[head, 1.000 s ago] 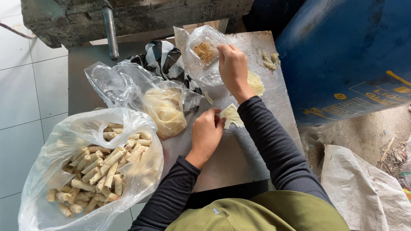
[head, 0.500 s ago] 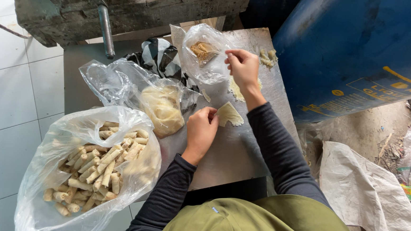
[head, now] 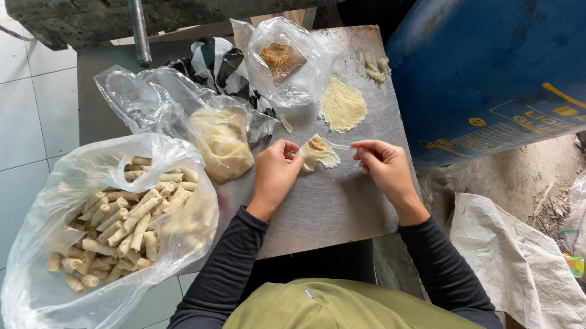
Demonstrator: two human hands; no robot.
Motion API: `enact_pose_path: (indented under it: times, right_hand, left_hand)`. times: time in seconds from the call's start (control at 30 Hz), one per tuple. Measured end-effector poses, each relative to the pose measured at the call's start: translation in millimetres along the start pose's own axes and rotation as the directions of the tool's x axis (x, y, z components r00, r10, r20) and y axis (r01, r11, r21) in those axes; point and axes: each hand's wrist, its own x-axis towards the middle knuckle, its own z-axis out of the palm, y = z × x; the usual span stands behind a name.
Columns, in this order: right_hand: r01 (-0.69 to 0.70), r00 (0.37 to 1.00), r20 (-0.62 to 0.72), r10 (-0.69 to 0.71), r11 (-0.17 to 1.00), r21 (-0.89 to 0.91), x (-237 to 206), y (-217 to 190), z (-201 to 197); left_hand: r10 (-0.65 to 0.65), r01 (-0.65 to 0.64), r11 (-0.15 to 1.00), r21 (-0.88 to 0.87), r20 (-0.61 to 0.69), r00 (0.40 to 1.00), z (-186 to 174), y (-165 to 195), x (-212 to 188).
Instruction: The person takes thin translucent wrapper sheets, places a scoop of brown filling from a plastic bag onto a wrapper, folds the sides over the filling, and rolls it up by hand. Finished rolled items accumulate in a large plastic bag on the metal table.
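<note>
We see a thin, pale wrapper [head: 319, 154] with a dab of brown filling on it, held just above the metal tabletop [head: 331, 207] between both hands. Left hand [head: 275, 172] pinches the wrapper's left edge, fingers curled close together. Right hand [head: 384, 167] pinches a slim white spoon [head: 340, 146], its tip at the filling; remaining fingers curled in.

We judge the wrapper light, limp and easily torn; best held at the edges, supported from below, clear of the filling.

Far side: another flat wrapper [head: 342, 104] lies on the metal, beside a clear bag of brown filling [head: 282, 59]. Left: a bag of stacked wrappers [head: 221, 140], and nearer, a large bag of finished rolls [head: 116, 221].
</note>
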Motion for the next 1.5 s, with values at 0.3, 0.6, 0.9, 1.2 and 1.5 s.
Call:
enact_pose_path:
  times: [0.3,0.6,0.9,1.2,1.5]
  right_hand:
    - [0.520,0.821,0.035,-0.570,0.721,-0.457,-15,8,9]
    - [0.725,0.541,0.373,-0.754,0.193,-0.661,-14,-11,0]
    - [0.683,0.537,0.397,-0.745,0.107,-0.723,-38,-3,-23]
    - [0.543,0.726,-0.110,-0.678,0.665,-0.512,2,-10,8]
    - [0.504,0.756,-0.155,-0.635,0.718,-0.480,133,-50,98]
  left_hand:
    - [0.006,-0.006,0.999,-0.053,-0.003,1.000,-2,6,-2]
    - [0.041,-0.041,0.999,-0.019,-0.022,0.999,-3,8,-2]
    - [0.063,-0.063,0.998,-0.022,-0.017,0.998,-1,13,-5]
    - [0.098,-0.098,0.994,-0.039,-0.014,0.995,2,15,-6]
    - [0.169,-0.168,0.985,0.044,-0.034,0.985,5,18,-10]
